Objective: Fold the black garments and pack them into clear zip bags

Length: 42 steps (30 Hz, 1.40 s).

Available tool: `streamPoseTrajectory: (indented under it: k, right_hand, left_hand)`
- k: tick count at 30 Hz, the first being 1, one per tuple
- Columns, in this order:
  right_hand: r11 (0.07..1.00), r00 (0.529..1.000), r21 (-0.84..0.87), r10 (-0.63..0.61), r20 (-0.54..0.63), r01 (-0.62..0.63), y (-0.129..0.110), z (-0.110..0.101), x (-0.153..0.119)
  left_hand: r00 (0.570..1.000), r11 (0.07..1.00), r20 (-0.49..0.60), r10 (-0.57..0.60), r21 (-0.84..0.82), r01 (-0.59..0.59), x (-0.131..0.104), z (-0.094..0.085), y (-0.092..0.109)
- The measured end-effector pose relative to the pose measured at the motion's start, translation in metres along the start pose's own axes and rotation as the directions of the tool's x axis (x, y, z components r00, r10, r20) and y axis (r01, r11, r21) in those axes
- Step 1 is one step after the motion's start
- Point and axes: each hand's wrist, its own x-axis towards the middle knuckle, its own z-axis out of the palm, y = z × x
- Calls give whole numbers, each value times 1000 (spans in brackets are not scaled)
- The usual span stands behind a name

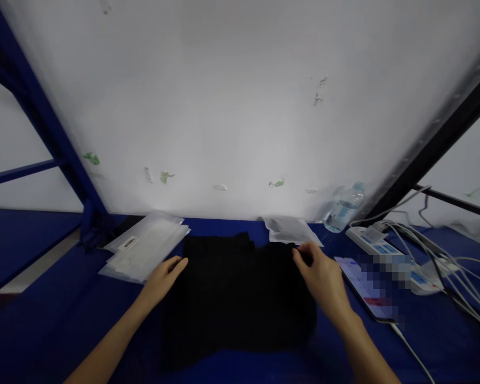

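Note:
A black garment lies spread on the blue table in front of me, with a bunched, uneven far edge. At its upper left edge is my left hand, thumb and fingers pinched on the cloth. My right hand pinches the garment's upper right corner between thumb and forefinger. Left of the cloth, close beyond my left hand, sits a stack of translucent plastic bags with a barcode label. Another pale bag lies behind the garment, near my right hand.
At the right are a phone on a cable, a white power strip with tangled cables, and a water bottle leaning against the white wall. Blue frame bars stand at the left, a dark bar at the right.

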Motion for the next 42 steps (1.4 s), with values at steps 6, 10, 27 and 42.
streamPoseTrajectory:
  k: [6, 10, 27, 42]
  right_hand:
    - [924, 927, -89, -362, 103, 371, -88, 46, -40]
    - [858, 837, 58, -512, 193, 511, -99, 72, -69]
    - [972, 956, 191, 81, 281, -139, -39, 43, -23]
    - [984, 962, -93, -123, 242, 149, -127, 36, -26]
  left_hand:
    - [1000, 1000, -26, -5, -20, 4, 2, 0, -3]
    - [1000, 1000, -20, -20, -11, 20, 1, 0, -2]
    - [999, 991, 22, 35, -133, -32, -4, 3, 3]
    - [998, 998, -44, 55, 45, -53, -2, 14, 4]
